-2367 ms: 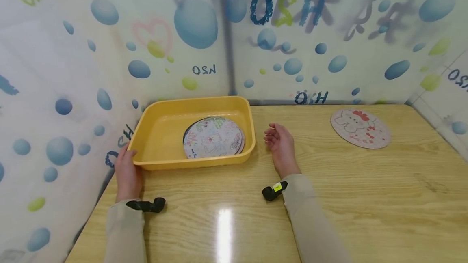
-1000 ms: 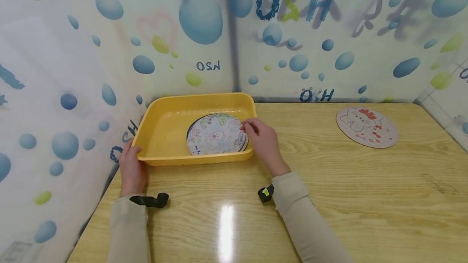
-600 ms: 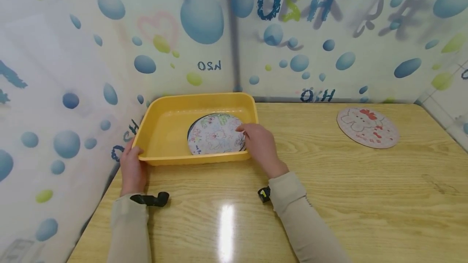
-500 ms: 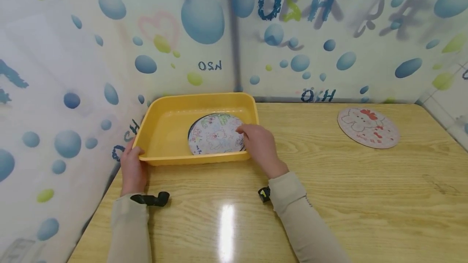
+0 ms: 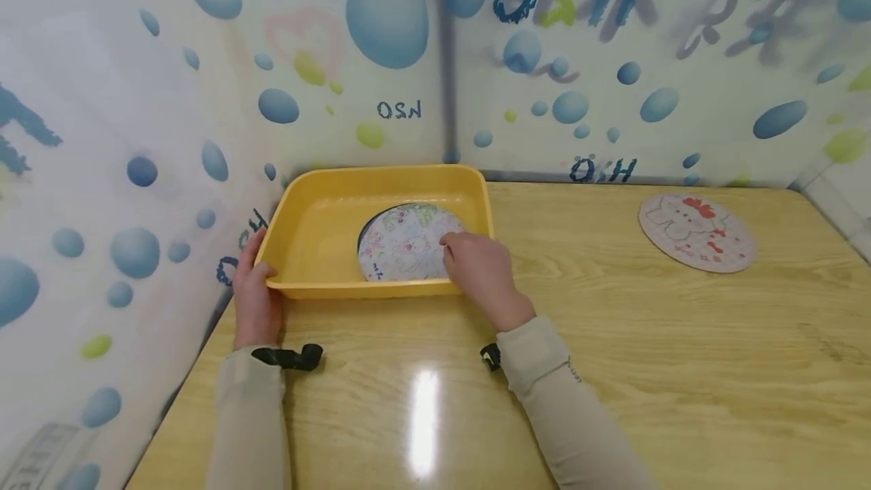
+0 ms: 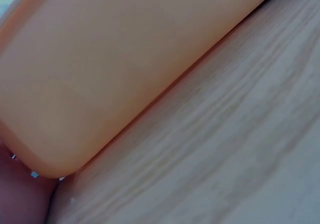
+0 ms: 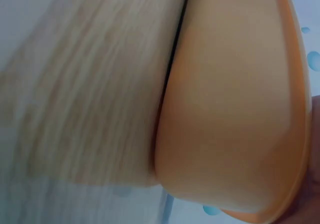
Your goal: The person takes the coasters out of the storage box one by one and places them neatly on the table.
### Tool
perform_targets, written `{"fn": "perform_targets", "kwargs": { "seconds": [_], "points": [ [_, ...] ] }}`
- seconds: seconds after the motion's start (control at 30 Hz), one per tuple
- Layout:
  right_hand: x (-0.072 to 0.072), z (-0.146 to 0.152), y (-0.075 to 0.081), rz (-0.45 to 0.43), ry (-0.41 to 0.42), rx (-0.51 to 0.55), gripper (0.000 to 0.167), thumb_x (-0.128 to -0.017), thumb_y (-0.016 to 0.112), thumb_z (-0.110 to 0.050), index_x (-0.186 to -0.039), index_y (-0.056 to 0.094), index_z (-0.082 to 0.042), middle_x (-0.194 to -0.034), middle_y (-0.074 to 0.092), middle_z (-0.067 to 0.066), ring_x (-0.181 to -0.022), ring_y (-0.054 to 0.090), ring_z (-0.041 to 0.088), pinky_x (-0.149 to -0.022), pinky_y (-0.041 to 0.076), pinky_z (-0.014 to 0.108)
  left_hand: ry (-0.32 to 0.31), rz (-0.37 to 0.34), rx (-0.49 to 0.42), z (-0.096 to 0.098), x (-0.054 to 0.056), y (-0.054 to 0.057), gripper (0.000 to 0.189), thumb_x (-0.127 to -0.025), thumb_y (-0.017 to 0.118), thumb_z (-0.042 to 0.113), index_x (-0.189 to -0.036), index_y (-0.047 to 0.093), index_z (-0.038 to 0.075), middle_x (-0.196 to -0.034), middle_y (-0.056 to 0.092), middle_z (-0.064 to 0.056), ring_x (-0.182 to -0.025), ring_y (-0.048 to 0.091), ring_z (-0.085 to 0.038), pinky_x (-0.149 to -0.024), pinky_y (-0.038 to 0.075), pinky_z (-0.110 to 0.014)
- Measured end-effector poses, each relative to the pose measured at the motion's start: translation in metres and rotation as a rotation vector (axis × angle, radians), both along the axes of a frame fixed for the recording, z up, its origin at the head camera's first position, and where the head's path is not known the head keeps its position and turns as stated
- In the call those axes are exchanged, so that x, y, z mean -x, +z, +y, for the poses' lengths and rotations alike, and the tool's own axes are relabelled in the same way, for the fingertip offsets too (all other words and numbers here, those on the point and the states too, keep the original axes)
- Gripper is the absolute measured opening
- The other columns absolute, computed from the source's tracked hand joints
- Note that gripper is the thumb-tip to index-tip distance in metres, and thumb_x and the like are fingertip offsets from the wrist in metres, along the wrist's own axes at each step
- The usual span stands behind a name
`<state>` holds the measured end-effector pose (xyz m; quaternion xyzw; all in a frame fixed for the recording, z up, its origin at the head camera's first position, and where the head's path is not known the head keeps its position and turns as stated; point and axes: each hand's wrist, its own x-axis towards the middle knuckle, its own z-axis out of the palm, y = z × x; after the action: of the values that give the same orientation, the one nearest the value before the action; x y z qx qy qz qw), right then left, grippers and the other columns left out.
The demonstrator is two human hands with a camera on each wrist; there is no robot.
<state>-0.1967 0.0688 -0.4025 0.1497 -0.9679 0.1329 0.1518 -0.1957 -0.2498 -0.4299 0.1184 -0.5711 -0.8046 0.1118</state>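
A yellow plastic tray (image 5: 309, 248) stands at the back left of the table in the head view. Inside it, toward the right, lies a round white mat (image 5: 404, 244) with coloured drawings; a dark edge shows beneath its left side. My left hand (image 5: 255, 301) grips the tray's front-left corner, thumb over the rim. My right hand (image 5: 485, 271) reaches over the front-right corner and pinches the mat's right edge, which the fingers partly hide. Both wrist views show mainly the tray's outer wall (image 6: 110, 63), with only a bit of each hand at the border.
A pink round mat (image 5: 697, 233) with a white cartoon animal and red bows lies at the table's back right. Wall sheets (image 5: 327, 44) with blue bubble prints close in the left and back sides. Wooden table surface (image 5: 646, 369) spreads in front and to the right.
My right hand has moved left from beside the tray, over its rim, onto the mat's right edge. The left hand stays on the tray corner. The head view has shifted slightly.
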Motion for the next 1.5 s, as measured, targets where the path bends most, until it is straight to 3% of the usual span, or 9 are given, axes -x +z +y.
{"fn": "perform_targets", "kwargs": {
  "seconds": [0.2, 0.3, 0.43, 0.53, 0.63, 0.73, 0.93, 1.1, 1.5],
  "points": [
    [0.001, -0.006, 0.003, -0.033, 0.056, -0.087, 0.038, -0.091, 0.036, -0.025, -0.057, 0.050, -0.014, -0.049, 0.040, -0.002, -0.044, 0.032, 0.011, -0.037, 0.025, 0.024, -0.004, 0.013, -0.009, 0.000, 0.005, 0.004, 0.061, -0.082, 0.029, -0.004, -0.134, 0.041, 0.026, -0.142, 0.023, 0.010, -0.125, 0.030, -0.019, -0.102, 0.030, -0.031],
    [0.003, -0.007, 0.005, -0.083, 0.069, -0.146, 0.041, -0.092, 0.033, -0.028, -0.054, 0.041, -0.017, -0.048, 0.034, -0.003, -0.044, 0.029, 0.012, -0.039, 0.022, 0.025, -0.007, 0.008, -0.001, 0.001, 0.007, 0.005, 0.062, -0.082, 0.029, -0.004, -0.135, 0.040, 0.026, -0.142, 0.023, 0.010, -0.124, 0.030, -0.019, -0.101, 0.030, -0.031],
    [0.006, -0.009, 0.008, -0.213, 0.054, -0.184, 0.037, -0.092, 0.030, -0.032, -0.064, 0.050, -0.018, -0.058, 0.044, -0.002, -0.052, 0.038, 0.014, -0.043, 0.028, 0.026, -0.011, 0.004, 0.013, 0.004, 0.009, 0.003, 0.062, -0.081, 0.028, -0.004, -0.135, 0.039, 0.025, -0.142, 0.023, 0.009, -0.124, 0.031, -0.019, -0.101, 0.030, -0.031],
    [0.009, -0.010, 0.009, -0.333, 0.019, -0.159, 0.034, -0.091, 0.034, -0.036, -0.088, 0.059, -0.014, -0.077, 0.054, 0.001, -0.064, 0.047, 0.017, -0.051, 0.039, 0.029, -0.010, 0.002, 0.023, 0.008, 0.010, 0.000, 0.063, -0.080, 0.029, -0.005, -0.134, 0.041, 0.025, -0.142, 0.024, 0.009, -0.124, 0.031, -0.019, -0.101, 0.030, -0.031],
    [0.012, -0.012, 0.011, -0.453, -0.023, -0.112, 0.042, -0.088, 0.042, -0.041, -0.113, 0.054, -0.010, -0.098, 0.056, 0.006, -0.079, 0.050, 0.020, -0.066, 0.046, 0.035, -0.014, 0.006, 0.035, 0.012, 0.009, -0.003, 0.064, -0.080, 0.029, -0.006, -0.134, 0.041, 0.024, -0.141, 0.025, 0.008, -0.124, 0.031, -0.017, -0.101, 0.030, -0.030],
    [0.015, -0.013, 0.014, -0.515, -0.026, -0.080, 0.049, -0.086, 0.048, -0.040, -0.122, 0.048, -0.006, -0.107, 0.054, 0.010, -0.085, 0.050, 0.023, -0.076, 0.045, 0.038, -0.020, 0.027, 0.032, 0.013, 0.008, -0.003, 0.064, -0.079, 0.028, -0.007, -0.134, 0.041, 0.023, -0.141, 0.027, 0.008, -0.124, 0.031, -0.018, -0.101, 0.030, -0.031],
    [0.023, -0.013, 0.017, -0.558, 0.005, 0.013, 0.055, -0.085, 0.050, -0.037, -0.127, 0.043, -0.001, -0.119, 0.048, 0.016, -0.105, 0.045, 0.029, -0.092, 0.036, 0.041, -0.025, 0.056, 0.025, 0.010, 0.008, 0.000, 0.064, -0.079, 0.029, -0.007, -0.134, 0.042, 0.023, -0.141, 0.027, 0.007, -0.124, 0.031, -0.019, -0.102, 0.030, -0.032],
    [0.029, -0.014, 0.016, -0.577, 0.010, 0.108, 0.057, -0.088, 0.047, -0.039, -0.132, 0.038, -0.003, -0.134, 0.038, 0.015, -0.125, 0.029, 0.029, -0.103, 0.025, 0.040, -0.015, 0.046, 0.008, 0.008, 0.008, -0.001, 0.065, -0.078, 0.028, -0.008, -0.133, 0.043, 0.023, -0.140, 0.027, 0.006, -0.124, 0.032, -0.017, -0.102, 0.029, -0.031],
    [0.032, -0.027, 0.009, -0.488, -0.044, 0.203, 0.050, -0.089, 0.045, -0.038, -0.128, 0.045, -0.008, -0.139, 0.032, 0.012, -0.127, 0.027, 0.030, -0.103, 0.026, 0.043, 0.009, 0.035, 0.023, -0.004, 0.007, -0.004, 0.065, -0.077, 0.029, -0.007, -0.133, 0.043, 0.022, -0.140, 0.028, 0.006, -0.122, 0.032, -0.016, -0.102, 0.030, -0.032]
  ]
}}
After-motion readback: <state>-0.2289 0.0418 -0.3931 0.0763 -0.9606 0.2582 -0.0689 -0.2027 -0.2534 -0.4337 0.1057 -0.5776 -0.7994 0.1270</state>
